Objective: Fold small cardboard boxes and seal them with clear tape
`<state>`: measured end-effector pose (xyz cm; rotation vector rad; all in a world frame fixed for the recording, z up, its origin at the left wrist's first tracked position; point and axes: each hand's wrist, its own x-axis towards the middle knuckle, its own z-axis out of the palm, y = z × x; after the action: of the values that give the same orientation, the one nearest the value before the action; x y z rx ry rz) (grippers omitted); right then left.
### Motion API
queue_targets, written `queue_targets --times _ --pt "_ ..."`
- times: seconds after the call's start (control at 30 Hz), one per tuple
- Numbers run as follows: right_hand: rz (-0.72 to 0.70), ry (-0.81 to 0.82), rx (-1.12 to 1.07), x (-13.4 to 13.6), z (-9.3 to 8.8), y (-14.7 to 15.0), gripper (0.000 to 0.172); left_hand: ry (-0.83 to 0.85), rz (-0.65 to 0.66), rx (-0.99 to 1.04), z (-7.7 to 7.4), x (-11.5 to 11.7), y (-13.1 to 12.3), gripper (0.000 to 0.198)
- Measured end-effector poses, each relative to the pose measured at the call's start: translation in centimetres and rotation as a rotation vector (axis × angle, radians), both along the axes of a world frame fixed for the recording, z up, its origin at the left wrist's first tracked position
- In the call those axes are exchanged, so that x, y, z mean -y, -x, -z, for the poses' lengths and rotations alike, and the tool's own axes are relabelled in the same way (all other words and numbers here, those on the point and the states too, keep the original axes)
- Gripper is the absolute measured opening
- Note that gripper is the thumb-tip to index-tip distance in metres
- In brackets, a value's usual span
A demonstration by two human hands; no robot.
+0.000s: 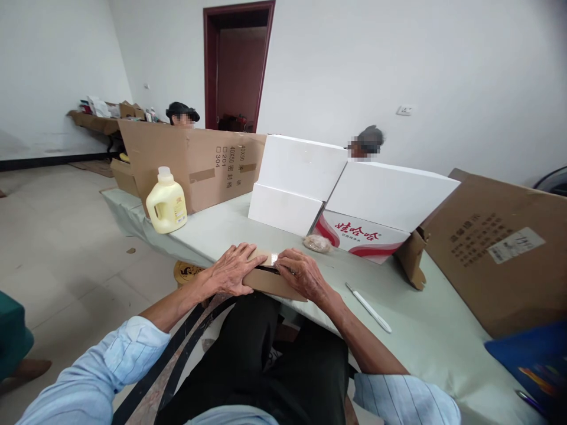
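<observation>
On the left of the green-covered table stands a pale yellow jug, before a big brown carton; at the near edge the left hand is partly closed over the left end of a small cardboard box, which lies between both hands above the lap; the right hand has its fingers bent together at a shiny strip on the box's top, whether pinching it I cannot tell; beyond sit white boxes; farther right lies a slim white tool.
</observation>
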<state>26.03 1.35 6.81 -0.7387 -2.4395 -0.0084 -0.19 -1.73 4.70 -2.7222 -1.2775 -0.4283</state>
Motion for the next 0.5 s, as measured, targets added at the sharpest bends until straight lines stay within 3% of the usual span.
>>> queue_targets --times 0.13,0.27,0.4,0.5 --pt "0.040 0.292 -0.192 -1.7 -1.4 -0.3 0.037 -0.017 0.038 -0.059 -0.3 0.0 -0.2 0.091" --pt "0.138 0.545 -0.478 -4.7 -3.6 -3.3 0.043 -0.035 0.056 -0.107 -0.3 -0.1 -0.2 0.094" --pt "0.299 0.586 -0.678 -8.0 -4.1 -9.0 0.049 -0.027 0.089 -0.101 0.2 -0.5 0.3 0.095" --pt "0.476 0.513 -0.655 -10.3 -2.6 -13.3 0.053 -0.017 0.117 -0.048 0.5 -0.9 0.6 0.095"
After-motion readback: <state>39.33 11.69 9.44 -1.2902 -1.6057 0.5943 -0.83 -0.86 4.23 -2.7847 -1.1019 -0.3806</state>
